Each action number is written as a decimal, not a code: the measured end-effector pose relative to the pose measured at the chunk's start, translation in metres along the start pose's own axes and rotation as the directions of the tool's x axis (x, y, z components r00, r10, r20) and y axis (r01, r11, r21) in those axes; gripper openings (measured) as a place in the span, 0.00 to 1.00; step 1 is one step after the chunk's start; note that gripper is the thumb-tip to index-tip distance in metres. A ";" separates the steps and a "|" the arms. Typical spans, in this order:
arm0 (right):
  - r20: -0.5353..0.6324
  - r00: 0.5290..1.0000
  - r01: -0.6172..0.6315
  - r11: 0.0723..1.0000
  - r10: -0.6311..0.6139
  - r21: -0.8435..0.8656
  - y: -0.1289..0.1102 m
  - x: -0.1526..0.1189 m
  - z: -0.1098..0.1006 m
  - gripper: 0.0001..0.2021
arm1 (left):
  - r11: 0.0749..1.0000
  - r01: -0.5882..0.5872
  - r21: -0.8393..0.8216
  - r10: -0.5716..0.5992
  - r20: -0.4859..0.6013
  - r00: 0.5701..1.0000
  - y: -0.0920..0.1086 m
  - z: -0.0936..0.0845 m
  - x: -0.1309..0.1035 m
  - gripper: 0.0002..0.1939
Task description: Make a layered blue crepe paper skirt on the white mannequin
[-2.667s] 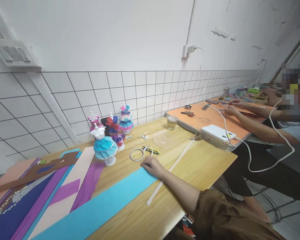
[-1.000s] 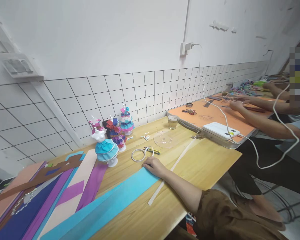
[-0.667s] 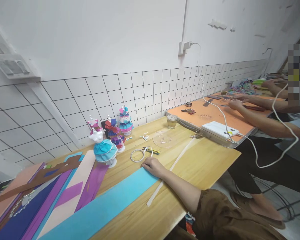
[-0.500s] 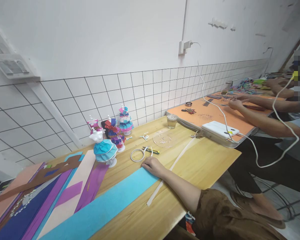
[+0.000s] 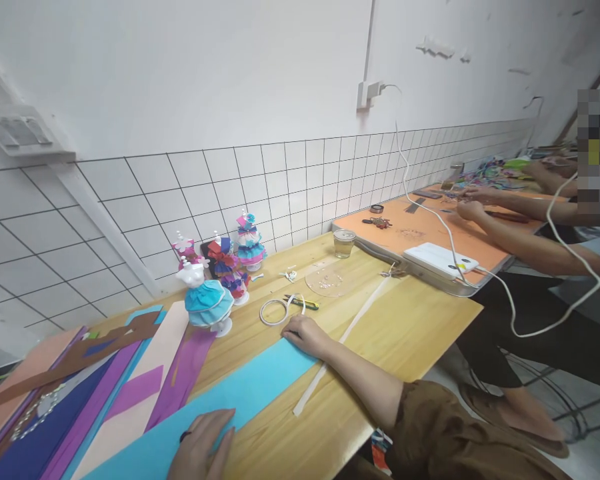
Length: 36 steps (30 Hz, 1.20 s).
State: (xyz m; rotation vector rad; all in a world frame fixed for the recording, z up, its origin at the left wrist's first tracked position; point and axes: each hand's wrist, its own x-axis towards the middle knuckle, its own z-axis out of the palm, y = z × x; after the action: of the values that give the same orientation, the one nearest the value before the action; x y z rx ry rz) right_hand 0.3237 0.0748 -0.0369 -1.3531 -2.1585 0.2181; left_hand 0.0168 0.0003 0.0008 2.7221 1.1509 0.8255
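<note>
A long light-blue strip (image 5: 260,383) lies flat across the wooden table (image 5: 420,327). My right hand (image 5: 305,337) rests on its far end, fingers pressed together at the strip's edge. Over the near part of the strip is my left hand (image 5: 205,440), a dark ring on one finger, its fingers reaching over the blue surface with the thumb apart. Just beyond my right hand are a white ribbon roll (image 5: 274,312) and small yellow-and-black snips (image 5: 304,303). A pale narrow ribbon (image 5: 350,327) passes under my right forearm.
Small dress forms, one in a blue dress (image 5: 207,303), stand near the wall. Coloured strips (image 5: 75,393) lie left. A glass (image 5: 344,244), a round clear dish (image 5: 327,280) and a white power bank (image 5: 440,260) are further right. Another person's hands (image 5: 473,210) are above the orange table.
My left hand has come into view from the bottom, over the blue strip. My right hand stays at the strip's far end.
</note>
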 end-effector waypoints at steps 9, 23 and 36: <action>0.016 1.000 -0.007 1.000 0.007 0.003 0.000 0.001 0.000 0.12 | 0.998 -0.037 0.054 0.036 0.009 0.999 -0.001 0.016 0.026 0.15; 0.041 0.999 -0.025 1.000 0.025 -0.009 -0.004 0.002 -0.004 0.12 | 0.996 -0.074 0.056 0.074 0.016 0.997 -0.024 0.040 0.031 0.12; 0.060 0.998 -0.024 1.000 0.024 -0.002 -0.004 0.003 -0.004 0.12 | 0.996 0.057 -0.071 -0.062 -0.070 0.996 -0.024 0.036 0.022 0.13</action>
State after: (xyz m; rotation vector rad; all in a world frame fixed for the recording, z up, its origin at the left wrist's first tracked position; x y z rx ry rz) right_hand 0.3219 0.0749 -0.0306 -1.3909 -2.1924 0.2695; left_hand 0.0323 0.0380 -0.0265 2.6092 1.1871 0.9441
